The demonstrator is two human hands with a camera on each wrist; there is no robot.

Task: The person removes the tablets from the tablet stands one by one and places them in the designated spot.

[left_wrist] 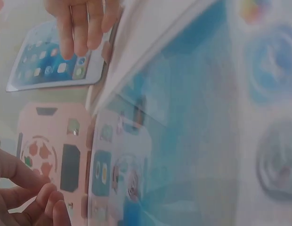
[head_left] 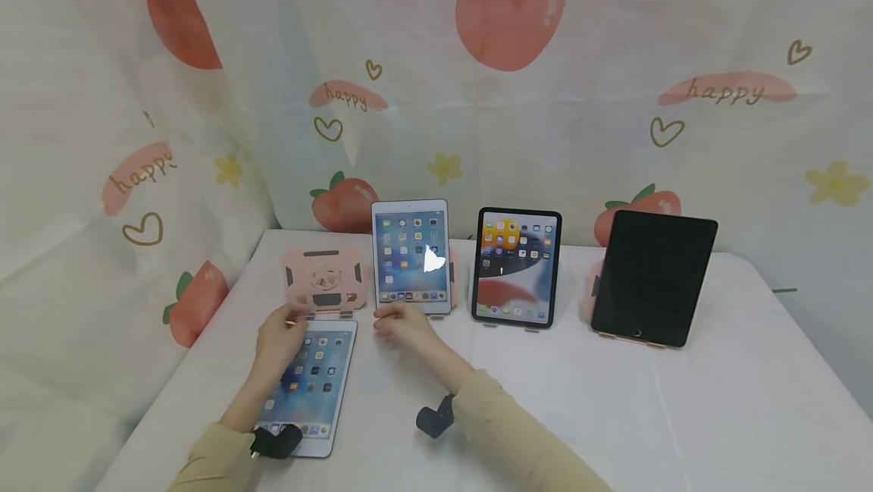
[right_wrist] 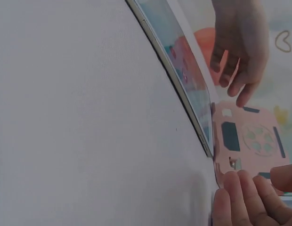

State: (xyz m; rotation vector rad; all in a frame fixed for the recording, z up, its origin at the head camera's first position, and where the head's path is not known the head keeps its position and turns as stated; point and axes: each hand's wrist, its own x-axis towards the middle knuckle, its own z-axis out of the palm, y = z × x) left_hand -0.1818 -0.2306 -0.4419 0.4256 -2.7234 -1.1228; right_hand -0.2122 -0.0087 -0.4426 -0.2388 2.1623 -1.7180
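A white-framed tablet (head_left: 319,371) lies face up on the table, its home screen lit. My left hand (head_left: 276,344) hovers over its upper left part, fingers loosely bent and holding nothing; the fingertips (left_wrist: 47,197) come close to a pink tablet stand (head_left: 323,280) behind that tablet. The stand bears no tablet, and its round cut-out pattern shows in both wrist views. Just to the right, my right hand (head_left: 409,329) has relaxed fingers at the lower left corner of a second white tablet (head_left: 411,253), which leans upright on its own stand.
Farther right, a black-framed tablet (head_left: 516,268) with a lit screen and a larger dark-screened tablet (head_left: 653,280) lean on stands. A patterned curtain (head_left: 409,136) hangs behind the white-covered table (head_left: 546,401). Black wrist-camera parts (head_left: 434,418) sit below the sleeves.
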